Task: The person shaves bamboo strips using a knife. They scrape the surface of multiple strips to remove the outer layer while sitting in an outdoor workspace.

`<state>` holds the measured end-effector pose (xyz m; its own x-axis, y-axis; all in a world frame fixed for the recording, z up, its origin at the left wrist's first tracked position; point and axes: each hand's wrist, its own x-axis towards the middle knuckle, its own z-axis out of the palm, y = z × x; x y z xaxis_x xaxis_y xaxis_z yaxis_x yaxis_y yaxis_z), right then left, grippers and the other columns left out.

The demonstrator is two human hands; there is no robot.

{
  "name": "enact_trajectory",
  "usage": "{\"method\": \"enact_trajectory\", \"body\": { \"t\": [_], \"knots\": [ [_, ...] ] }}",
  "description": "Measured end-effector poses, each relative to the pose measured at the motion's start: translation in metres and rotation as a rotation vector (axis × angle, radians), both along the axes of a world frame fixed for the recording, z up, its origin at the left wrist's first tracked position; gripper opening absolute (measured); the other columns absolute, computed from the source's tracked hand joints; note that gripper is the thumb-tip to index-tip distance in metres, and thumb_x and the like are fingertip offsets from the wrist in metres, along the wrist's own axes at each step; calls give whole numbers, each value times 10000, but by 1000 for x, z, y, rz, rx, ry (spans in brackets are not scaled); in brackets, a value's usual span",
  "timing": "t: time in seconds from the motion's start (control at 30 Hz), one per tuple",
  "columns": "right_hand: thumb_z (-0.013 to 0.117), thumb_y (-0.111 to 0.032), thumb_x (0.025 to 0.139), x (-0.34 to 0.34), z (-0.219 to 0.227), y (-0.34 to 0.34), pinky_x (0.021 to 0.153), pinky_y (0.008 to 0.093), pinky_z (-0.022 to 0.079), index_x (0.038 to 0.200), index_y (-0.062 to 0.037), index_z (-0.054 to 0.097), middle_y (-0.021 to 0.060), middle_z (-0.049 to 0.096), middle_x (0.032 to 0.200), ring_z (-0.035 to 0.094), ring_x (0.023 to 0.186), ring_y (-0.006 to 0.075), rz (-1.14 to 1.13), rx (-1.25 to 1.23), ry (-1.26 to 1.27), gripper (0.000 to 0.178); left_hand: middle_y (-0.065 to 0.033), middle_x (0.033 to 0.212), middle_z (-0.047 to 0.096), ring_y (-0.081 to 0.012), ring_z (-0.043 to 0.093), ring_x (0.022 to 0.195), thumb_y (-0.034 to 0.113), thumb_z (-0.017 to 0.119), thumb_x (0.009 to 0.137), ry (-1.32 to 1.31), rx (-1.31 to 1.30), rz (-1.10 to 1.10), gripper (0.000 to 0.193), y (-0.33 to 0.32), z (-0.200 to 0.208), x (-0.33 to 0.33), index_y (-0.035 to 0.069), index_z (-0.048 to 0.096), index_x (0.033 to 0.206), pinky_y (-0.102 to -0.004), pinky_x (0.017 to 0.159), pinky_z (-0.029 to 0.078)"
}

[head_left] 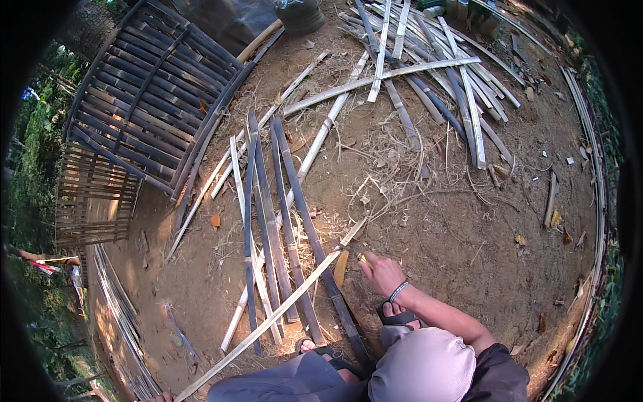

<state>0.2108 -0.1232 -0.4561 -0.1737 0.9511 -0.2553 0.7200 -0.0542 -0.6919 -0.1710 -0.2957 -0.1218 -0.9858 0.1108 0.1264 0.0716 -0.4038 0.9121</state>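
A long pale split bamboo strip runs slantwise from the lower left edge up to the middle. At its near end, my left hand is closed on it, mostly cut off by the picture's edge. My right hand grips the yellowish handle of a knife. The dark blade seems to reach left to the strip's far part, but whether it touches is unclear. Under the strip lie several dark bamboo slats, roughly side by side on the ground. A woven dark band circles my right wrist.
A dark bamboo rack stands at the far left. Farther off lies a heap of split bamboo strips, with fibre shavings nearer me. More long strips line the left side. My sandalled feet are close to the slats.
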Motion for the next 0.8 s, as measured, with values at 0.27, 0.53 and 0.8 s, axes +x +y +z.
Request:
{"method": "enact_trajectory", "body": {
  "t": [0.27, 0.53, 0.8],
  "knots": [
    [498, -375, 948, 9, -18, 15, 576, 530, 494, 987, -61, 541, 243, 621, 680, 618, 662, 443, -31, 8, -7, 320, 30, 505, 321, -104, 251, 341, 656, 552, 793, -12, 21, 22, 567, 0, 2, -6, 130, 374, 680, -248, 375, 268],
    [479, -397, 951, 21, -15, 21, 565, 527, 499, 951, -69, 510, 231, 642, 752, 628, 677, 435, -14, 55, -55, 330, 15, 557, 353, -108, 263, 358, 650, 593, 766, -10, 4, 53, 565, -2, -2, -9, 112, 419, 763, -248, 364, 265],
    [483, -373, 954, 27, -18, 34, 578, 525, 503, 939, -60, 515, 222, 638, 718, 625, 660, 433, 41, 106, -103, 315, 5, 566, 415, -112, 269, 364, 637, 599, 767, -27, 47, -30, 524, -12, -2, -16, 134, 454, 748, -243, 370, 285]
  ]
}}
